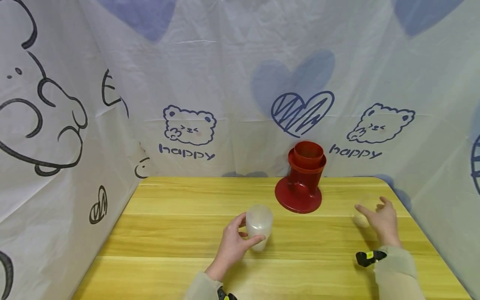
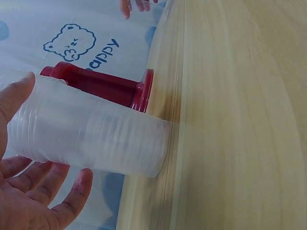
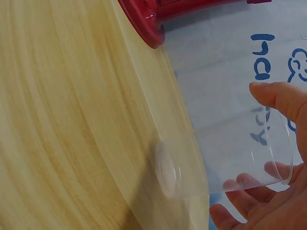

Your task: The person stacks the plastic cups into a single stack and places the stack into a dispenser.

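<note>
My left hand (image 1: 233, 243) curls around a stack of frosted plastic cups (image 1: 259, 223) standing upright near the middle of the table. In the left wrist view, the thumb lies along one side of the stack (image 2: 96, 127) near its top and the fingers touch the opposite side. Over at the right, my right hand (image 1: 384, 223) holds a single clear plastic cup (image 3: 225, 153) near its rim, between thumb and fingers. The base of this cup is at the tabletop, and it is faint in the head view.
Behind and between the hands stands a red cylinder (image 1: 306, 171) with a wide round base and an open top. The wood-grain table (image 1: 168, 237) reaches back to a white cloth (image 1: 232, 83) printed with bears and hearts, which also hangs along both sides.
</note>
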Action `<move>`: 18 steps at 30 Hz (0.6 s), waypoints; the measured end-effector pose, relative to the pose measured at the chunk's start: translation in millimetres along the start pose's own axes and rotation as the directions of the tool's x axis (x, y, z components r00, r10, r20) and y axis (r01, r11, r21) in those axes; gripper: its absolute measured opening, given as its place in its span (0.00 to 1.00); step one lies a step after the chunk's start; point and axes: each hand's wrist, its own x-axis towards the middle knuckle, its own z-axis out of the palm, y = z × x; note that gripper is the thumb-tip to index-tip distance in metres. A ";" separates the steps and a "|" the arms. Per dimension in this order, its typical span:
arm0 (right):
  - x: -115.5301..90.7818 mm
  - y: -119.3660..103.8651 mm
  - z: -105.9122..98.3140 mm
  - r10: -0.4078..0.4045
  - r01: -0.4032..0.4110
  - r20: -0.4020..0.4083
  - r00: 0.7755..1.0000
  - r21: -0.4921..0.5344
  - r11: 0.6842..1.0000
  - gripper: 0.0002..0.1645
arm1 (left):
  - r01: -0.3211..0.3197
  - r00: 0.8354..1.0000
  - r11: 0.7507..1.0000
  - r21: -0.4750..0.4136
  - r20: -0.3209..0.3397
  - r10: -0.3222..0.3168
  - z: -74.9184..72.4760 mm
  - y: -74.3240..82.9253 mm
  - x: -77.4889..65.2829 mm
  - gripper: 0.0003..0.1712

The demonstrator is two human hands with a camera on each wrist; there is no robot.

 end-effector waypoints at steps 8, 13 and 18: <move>-6.4 -4.3 2.1 -0.008 0.007 0.011 1.000 0.066 0.998 0.65 | -0.002 1.000 1.000 -0.014 0.001 0.002 0.1 0.5 -0.1 0.41; -12.3 -11.1 7.0 -0.038 0.038 0.000 0.999 0.095 0.995 0.64 | 0.001 1.000 1.000 -0.016 -0.003 -0.001 0.4 0.0 0.3 0.41; -16.8 -21.9 18.0 -0.094 0.090 0.034 0.995 0.108 0.990 0.61 | -0.004 1.000 1.000 -0.006 -0.008 0.004 0.6 -0.7 0.1 0.41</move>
